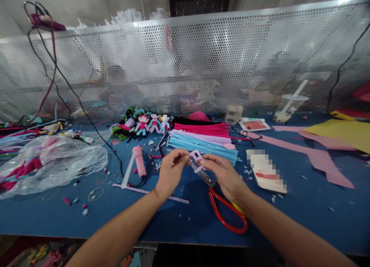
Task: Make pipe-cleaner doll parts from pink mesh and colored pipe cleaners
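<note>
My left hand (170, 170) and my right hand (224, 174) meet above the blue table (185, 217). Both pinch a small bent lilac pipe-cleaner shape (197, 157) between fingertips. My right hand also carries red-handled scissors (225, 211), whose metal blades point up toward the shape and whose loop hangs below the wrist. Right behind my hands lie bundles of light-blue pipe cleaners (202, 145), lilac ones and pink ones (202, 129).
Small pipe-cleaner dolls (153, 123) stand at the back centre. A clear plastic bag (49, 161) lies left. A pink roll (140, 161), white sticks, rubber bands and scraps litter the table. Glasses (245, 135), a card (267, 172), pink and yellow felt (341, 134) lie right. A perforated metal screen (202, 62) backs the table.
</note>
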`<state>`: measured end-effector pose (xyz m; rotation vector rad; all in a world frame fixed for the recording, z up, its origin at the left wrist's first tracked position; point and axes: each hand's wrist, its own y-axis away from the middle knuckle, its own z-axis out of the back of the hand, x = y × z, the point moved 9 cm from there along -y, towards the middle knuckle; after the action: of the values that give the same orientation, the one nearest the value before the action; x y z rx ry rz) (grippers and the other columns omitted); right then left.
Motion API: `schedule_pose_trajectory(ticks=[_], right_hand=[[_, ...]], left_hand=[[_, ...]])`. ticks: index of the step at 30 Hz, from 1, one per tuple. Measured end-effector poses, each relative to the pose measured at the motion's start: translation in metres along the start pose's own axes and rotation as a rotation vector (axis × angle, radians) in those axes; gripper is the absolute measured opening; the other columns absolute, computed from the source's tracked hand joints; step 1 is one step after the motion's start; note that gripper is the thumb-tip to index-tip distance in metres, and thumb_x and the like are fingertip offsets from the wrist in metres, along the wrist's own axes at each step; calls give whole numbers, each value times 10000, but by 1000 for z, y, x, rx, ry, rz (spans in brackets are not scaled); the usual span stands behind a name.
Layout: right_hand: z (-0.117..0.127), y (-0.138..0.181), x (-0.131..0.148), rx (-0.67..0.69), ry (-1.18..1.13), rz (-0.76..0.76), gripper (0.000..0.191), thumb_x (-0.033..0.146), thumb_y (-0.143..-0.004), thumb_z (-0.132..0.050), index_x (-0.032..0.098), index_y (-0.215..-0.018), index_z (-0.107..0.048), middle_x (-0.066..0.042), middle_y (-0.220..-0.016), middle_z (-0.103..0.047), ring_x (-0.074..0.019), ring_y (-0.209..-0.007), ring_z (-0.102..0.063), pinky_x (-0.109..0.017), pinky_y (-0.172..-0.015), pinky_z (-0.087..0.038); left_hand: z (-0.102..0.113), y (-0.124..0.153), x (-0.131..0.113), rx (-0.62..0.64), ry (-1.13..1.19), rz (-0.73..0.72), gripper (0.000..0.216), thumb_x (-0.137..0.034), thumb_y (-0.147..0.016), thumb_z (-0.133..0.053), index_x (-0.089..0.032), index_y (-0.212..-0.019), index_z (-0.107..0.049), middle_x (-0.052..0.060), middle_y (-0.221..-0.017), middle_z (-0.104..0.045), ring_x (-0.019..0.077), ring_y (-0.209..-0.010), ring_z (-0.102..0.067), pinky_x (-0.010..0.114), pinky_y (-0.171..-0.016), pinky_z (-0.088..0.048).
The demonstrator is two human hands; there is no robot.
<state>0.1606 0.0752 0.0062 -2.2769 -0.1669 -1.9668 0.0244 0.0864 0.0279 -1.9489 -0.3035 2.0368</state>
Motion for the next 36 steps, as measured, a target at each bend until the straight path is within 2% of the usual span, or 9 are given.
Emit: schedule_pose_trajectory(ticks=[8, 12, 15, 17, 19, 23, 27, 31, 36], right_hand=[[-1, -1, -1, 11, -25, -17, 186, 368, -741, -674, 182, -737, -685, -7, -698, -608, -115, -630, -485, -257, -602, -346], [1, -2, -5, -13, -65, -24, 211, 384, -719, -701, 182, -781, -706, -5, -697, -611, -100, -606, -466, -248, -585, -335], [3, -3, -5, -29, -80, -6, 238, 394, -715, -711, 185, -829, -717, -19, -734, -618, -109, -622, -472, -246, -581, -350], [2, -4, -6, -17, -75, 11, 237, 393, -727, -706, 190, -849, -719, -21, -751, -617, -111, -633, -477, -245, -589, -363], [1, -4, -7, -11, -67, 17, 229, 393, -736, -701, 196, -853, -718, -16, -746, -615, -108, -633, -478, -241, -594, -374], [-1, -3, -9, -15, -30, 38, 248, 410, -736, -695, 193, -852, -718, -17, -749, -628, -113, -648, -510, -254, -638, -425], [-6, -2, -10, 20, -5, 20, 277, 430, -736, -686, 179, -848, -707, -26, -759, -646, -134, -675, -571, -290, -678, -470], [1, -2, -2, -38, 67, 66, 268, 435, -770, -648, 189, -878, -657, -10, -734, -618, -135, -652, -579, -261, -576, -466], [1, 0, 9, -33, 122, 147, 311, 406, -796, -615, 244, -1061, -612, -28, -888, -611, -133, -652, -567, -217, -423, -415]], left_hand=[[-2, -1, -2, 22, -17, 19, 85, -240, -798, -578, -168, -811, -622, 0, -691, -597, 120, -646, -552, 239, -639, -445], [9, 3, -8, -111, -33, -6, 169, -268, -791, -600, -189, -941, -600, 3, -765, -600, 119, -654, -548, 237, -616, -439], [12, 7, -10, -146, -111, -18, 132, -301, -775, -628, -182, -826, -651, 19, -776, -614, 131, -699, -548, 242, -646, -431], [3, 7, -4, -70, -61, 32, 157, -319, -770, -633, -175, -785, -693, 37, -807, -647, 154, -765, -572, 258, -701, -438], [-4, 8, 4, -18, 54, 111, 180, -326, -758, -647, -173, -822, -719, 50, -840, -676, 176, -820, -592, 278, -750, -447], [-6, 9, 12, -47, 166, 208, 178, -315, -699, -702, -160, -781, -734, 59, -832, -691, 189, -832, -601, 295, -768, -456], [-3, 9, 13, -77, 198, 225, 157, -304, -673, -718, -158, -730, -731, 48, -775, -684, 174, -781, -598, 282, -732, -459], [-2, 9, 13, -85, 190, 239, 122, -282, -669, -718, -162, -692, -715, 25, -722, -663, 147, -734, -580, 260, -709, -443], [-7, 10, 12, -52, 197, 251, 126, -288, -685, -701, -163, -701, -709, 28, -729, -657, 153, -750, -572, 256, -713, -438]])
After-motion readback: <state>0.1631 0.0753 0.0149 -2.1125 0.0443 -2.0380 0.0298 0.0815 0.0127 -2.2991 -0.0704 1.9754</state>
